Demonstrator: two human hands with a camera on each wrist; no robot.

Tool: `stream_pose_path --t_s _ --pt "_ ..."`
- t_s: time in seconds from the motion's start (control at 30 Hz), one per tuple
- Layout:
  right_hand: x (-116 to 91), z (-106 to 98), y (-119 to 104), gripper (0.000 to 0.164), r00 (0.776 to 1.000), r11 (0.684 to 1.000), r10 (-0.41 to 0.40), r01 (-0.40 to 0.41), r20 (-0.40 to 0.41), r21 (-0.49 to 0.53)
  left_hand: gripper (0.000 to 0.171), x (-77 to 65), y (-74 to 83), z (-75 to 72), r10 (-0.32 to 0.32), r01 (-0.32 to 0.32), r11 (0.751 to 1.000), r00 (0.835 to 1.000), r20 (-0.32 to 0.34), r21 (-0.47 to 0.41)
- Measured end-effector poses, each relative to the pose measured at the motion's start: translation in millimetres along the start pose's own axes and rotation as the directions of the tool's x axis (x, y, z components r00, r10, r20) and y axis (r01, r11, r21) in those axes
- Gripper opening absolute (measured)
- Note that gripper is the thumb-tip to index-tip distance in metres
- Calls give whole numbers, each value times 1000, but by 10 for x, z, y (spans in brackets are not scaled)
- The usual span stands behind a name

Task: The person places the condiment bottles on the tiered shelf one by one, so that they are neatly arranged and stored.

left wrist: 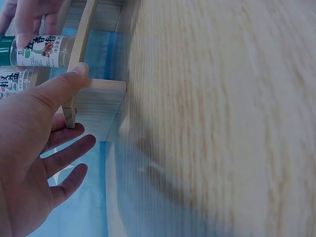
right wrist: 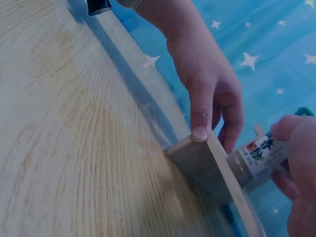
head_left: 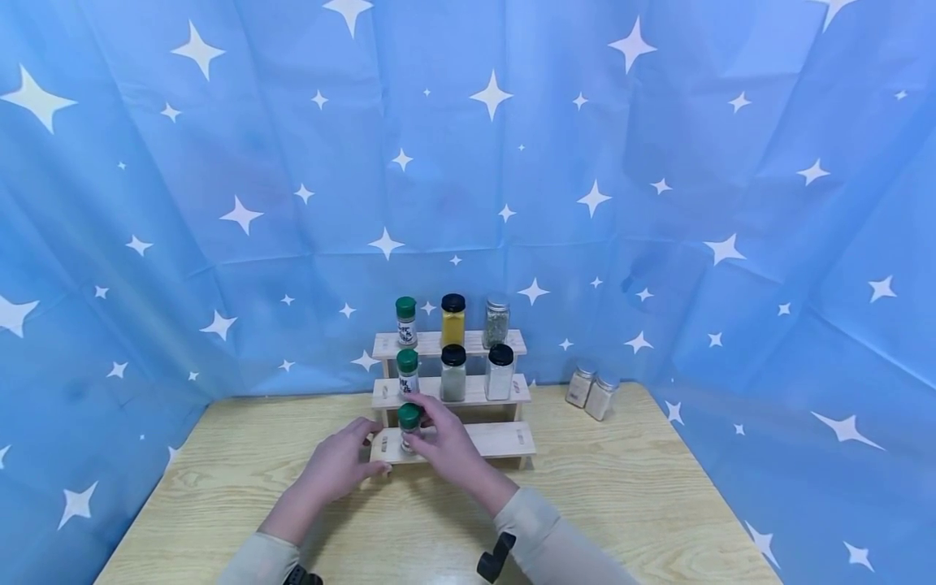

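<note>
A three-step wooden spice rack [head_left: 504, 439] stands at the back of the table. My left hand [head_left: 336, 463] pinches the left end of its lowest step, the thumb on the front edge and the lower fingers spread free in the left wrist view. At the left of that step, my right hand [head_left: 449, 447] grips a green-capped spice jar [head_left: 409, 418], whose base meets the board in the left wrist view. Directly behind it on the middle step is another green-capped jar [head_left: 408, 374], partly hidden by my right fingers.
Black-capped jars [head_left: 453, 382] stand on the middle step. On the top step are a green-capped jar [head_left: 405, 325], a yellow-filled jar [head_left: 452, 325] and a silver-capped herb jar [head_left: 496, 325]. Two silver-capped shakers [head_left: 601, 398] sit right of the rack. A starred blue cloth [head_left: 468, 179] hangs behind.
</note>
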State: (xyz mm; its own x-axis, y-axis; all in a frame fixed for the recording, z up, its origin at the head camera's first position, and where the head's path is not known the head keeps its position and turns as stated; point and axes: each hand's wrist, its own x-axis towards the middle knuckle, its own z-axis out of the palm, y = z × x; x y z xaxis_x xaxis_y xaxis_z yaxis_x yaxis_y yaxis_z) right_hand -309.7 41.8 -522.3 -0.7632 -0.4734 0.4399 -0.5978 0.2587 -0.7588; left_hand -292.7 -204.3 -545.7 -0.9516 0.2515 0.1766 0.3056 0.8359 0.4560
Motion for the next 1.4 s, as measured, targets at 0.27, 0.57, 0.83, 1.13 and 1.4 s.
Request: stream_pose_path --t_s 0.27,0.57,0.83,1.13,1.4 --pt "-74 -126 -26 71 997 998 61 -61 -39 0 70 4 5 -9 -13 13 1000 1000 3 1" --pt "-325 -463 -7 60 990 992 110 -114 -84 -55 71 19 29 -10 -27 27 1000 1000 7 -8" --pt "-592 -925 182 52 981 993 33 -53 -191 -102 74 13 37 -20 -23 23 1000 1000 1 -10" --pt "-874 -1582 539 43 913 983 -7 -69 -408 -171 74 10 60 0 -52 52 998 999 8 -24" --pt "-1014 -2081 774 42 833 962 6 -155 -554 -223 74 14 51 1 -65 65 998 998 19 -20"
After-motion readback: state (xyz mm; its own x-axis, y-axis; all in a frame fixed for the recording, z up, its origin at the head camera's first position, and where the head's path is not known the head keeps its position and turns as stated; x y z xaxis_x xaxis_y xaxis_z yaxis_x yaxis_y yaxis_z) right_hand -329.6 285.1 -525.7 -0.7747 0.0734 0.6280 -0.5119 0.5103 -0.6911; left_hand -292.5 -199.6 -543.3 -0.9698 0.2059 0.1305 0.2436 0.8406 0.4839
